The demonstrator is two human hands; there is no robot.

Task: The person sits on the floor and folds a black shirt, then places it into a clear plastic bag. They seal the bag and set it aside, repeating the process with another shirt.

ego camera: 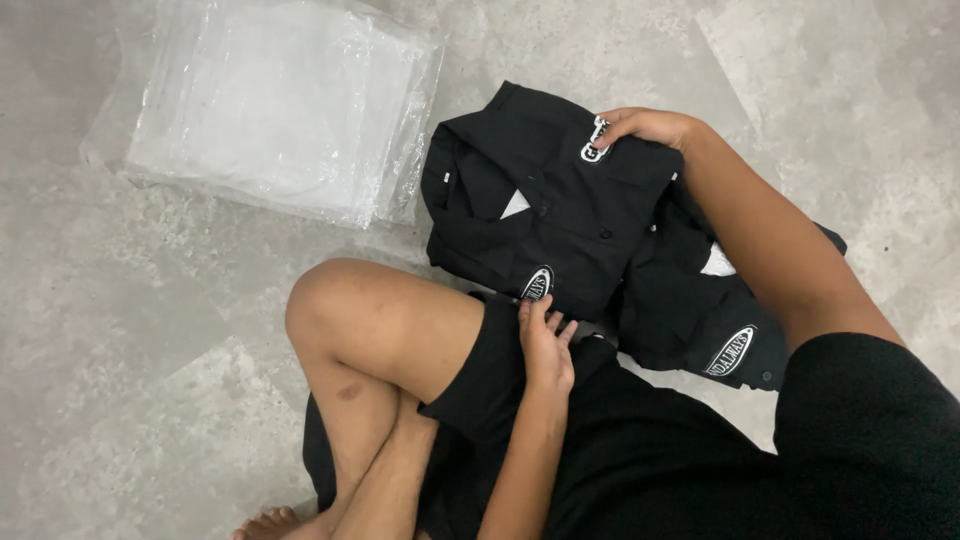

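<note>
1. Seated on a grey concrete floor [120, 330], bare knee [330, 300] raised, black shorts [640, 450] on.
2. Folded black shirt [540, 210] lying on the floor just beyond the knee, with a white oval patch near its close edge and a small white tag at the collar.
3. Right hand [650, 125] at the far edge of this shirt, fingers [612, 128] curled and pinching the cloth next to a white emblem.
4. Left hand [545, 350] at the near edge of the shirt, just beside the knee, fingers [535, 318] pressed together and laid flat on the cloth below the oval patch; cannot tell if gripping or only pressing.
5. Second black shirt [700, 320] to the right of the folded shirt, touching it, partly hidden under the right forearm, also with a white oval patch.
6. Stack of clear plastic bags [290, 100] to the upper left of the folded shirt, near it but apart, lying flat on the floor.
</note>
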